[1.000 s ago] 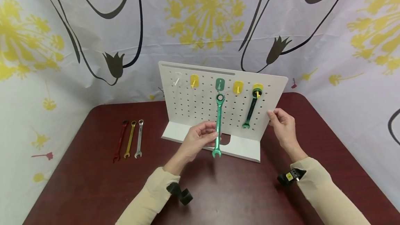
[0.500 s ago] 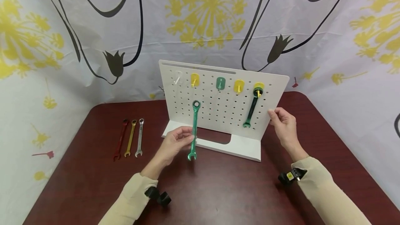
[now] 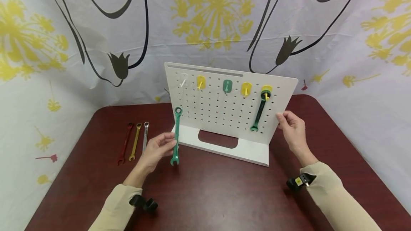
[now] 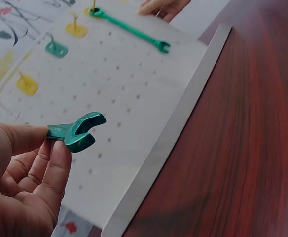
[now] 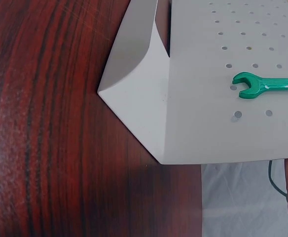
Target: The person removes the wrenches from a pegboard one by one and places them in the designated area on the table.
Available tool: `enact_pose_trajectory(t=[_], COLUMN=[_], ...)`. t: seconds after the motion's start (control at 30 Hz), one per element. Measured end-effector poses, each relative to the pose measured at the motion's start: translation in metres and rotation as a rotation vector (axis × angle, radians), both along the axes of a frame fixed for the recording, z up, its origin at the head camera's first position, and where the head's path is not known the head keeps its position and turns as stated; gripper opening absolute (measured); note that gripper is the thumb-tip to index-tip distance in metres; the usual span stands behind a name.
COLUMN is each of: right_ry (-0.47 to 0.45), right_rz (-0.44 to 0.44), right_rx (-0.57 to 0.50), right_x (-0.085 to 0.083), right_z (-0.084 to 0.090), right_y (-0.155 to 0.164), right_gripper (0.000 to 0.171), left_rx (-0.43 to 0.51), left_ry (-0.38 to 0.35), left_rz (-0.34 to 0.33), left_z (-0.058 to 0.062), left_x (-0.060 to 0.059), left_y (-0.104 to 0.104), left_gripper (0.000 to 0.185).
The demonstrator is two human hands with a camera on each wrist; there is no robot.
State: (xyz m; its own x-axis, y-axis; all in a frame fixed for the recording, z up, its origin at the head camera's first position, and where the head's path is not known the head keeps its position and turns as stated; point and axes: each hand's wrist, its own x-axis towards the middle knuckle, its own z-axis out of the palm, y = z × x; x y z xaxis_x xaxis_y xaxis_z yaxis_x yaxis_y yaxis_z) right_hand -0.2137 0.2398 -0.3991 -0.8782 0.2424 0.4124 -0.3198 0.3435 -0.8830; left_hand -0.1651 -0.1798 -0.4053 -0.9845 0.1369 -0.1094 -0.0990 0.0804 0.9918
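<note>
**Green wrench off the board, carried toward the row on the desk**

The dark red desk [image 3: 224, 195] carries a white pegboard [image 3: 221, 113] standing upright on its foot, with a row of coloured hooks along the top. My right hand [image 3: 292, 131] holds the board's right edge, fingers curled round it, steadying it. A darker green wrench [image 3: 259, 111] hangs from the rightmost yellow hook [image 3: 265, 89]; the green hook [image 3: 227, 85] in the middle is bare.

My left hand [image 3: 157, 149] pinches the light green wrench [image 3: 176, 135] at mid-shaft between thumb and fingers, holding it upright, ring end up, open jaw down, in the air just in front of the board's left corner. The left wrist view shows the open end sticking out past my fingertips.

To the left lie three wrenches [image 3: 133, 142] side by side, red, gold and silver. I judge the step is laying this one down beside them: I need to tip it flat and set it parallel, just right of the silver one, without knocking the row.
</note>
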Motion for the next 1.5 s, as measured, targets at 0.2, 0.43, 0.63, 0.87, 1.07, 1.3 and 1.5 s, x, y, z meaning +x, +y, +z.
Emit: enact_pose_trajectory(t=[0.2,0.43,0.63,0.87,1.07,1.3,1.5], right_ry=[0.004,0.004,-0.015,-0.019,-0.003,0.004,-0.001], right_rz=[0.009,0.021,0.006,-0.021,-0.015,-0.004,0.0], right_rx=[0.012,-0.02,-0.003,0.034,0.031,0.007,-0.001], right_x=[0.006,0.013,0.01,0.001,0.002,0.002,0.002], right_z=[0.009,0.018,0.014,0.001,0.001,0.002,0.001], right_y=[-0.004,-0.01,-0.008,0.0,-0.001,-0.001,-0.001], right_gripper=[0.019,0.019,0.019,0.021,0.024,0.023,0.022], left_rx=[-0.034,-0.064,-0.091,-0.054,-0.071,-0.102,-0.137], left_ry=[-0.03,-0.078,-0.115,-0.123,-0.139,-0.127,-0.144], left_rz=[0.072,0.166,0.235,0.279,0.304,0.344,0.374], left_z=[-0.005,-0.009,-0.014,-0.016,-0.018,-0.023,-0.028], left_x=[-0.001,-0.005,-0.005,-0.005,-0.004,-0.002,-0.002], left_y=[-0.026,-0.057,-0.081,-0.106,-0.125,-0.144,-0.158], left_gripper=[0.039,0.045,0.044,0.016,0.01,0.013,0.015])
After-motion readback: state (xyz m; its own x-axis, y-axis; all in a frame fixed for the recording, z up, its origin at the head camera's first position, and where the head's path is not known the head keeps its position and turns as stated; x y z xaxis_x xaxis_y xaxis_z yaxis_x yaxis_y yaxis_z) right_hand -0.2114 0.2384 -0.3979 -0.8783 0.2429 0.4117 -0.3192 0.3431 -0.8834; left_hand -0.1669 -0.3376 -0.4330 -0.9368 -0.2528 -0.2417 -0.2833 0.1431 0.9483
